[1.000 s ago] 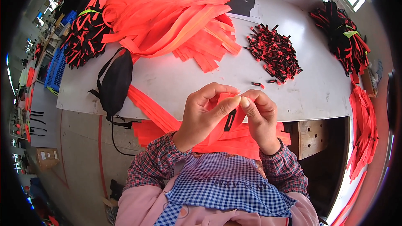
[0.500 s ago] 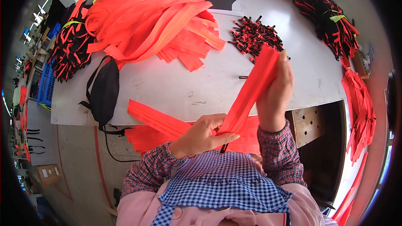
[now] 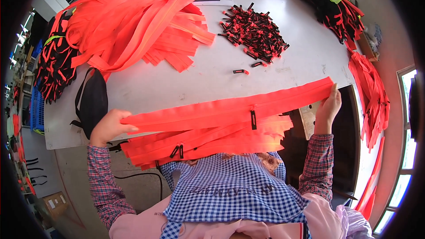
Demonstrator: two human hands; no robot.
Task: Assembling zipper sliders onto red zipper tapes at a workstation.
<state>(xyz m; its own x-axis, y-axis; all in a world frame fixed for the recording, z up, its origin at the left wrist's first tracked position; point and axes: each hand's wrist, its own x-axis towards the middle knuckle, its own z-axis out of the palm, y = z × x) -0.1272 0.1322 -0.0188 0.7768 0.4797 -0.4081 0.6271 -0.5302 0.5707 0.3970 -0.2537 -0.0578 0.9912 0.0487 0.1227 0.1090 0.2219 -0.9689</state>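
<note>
A bright red zipper (image 3: 195,114) is stretched out across my front, with a black pull hanging from it right of its middle. My left hand (image 3: 108,126) grips its left end. Its right end, raised a little higher, is pinched between the thumb and fingers of my right hand (image 3: 328,106). Beneath it, over my lap at the table's near edge, lies a stack of red zippers (image 3: 221,139), some with black pulls showing. On the table beyond is a heap of small black zipper pulls with red bits (image 3: 254,35), and a single pull (image 3: 241,71) lies in front of it.
A large pile of red zipper strips (image 3: 137,26) covers the table's far left, beside a black-and-red bundle (image 3: 55,62) and a black pouch (image 3: 93,102). Another tied bundle (image 3: 332,11) sits at the far right. Red strips (image 3: 369,93) hang past the table's right side.
My hands have moved far apart, left hand leftward and right hand to the right. The zipper, tilted upward before, is now spread nearly level between them with its pull in view.
</note>
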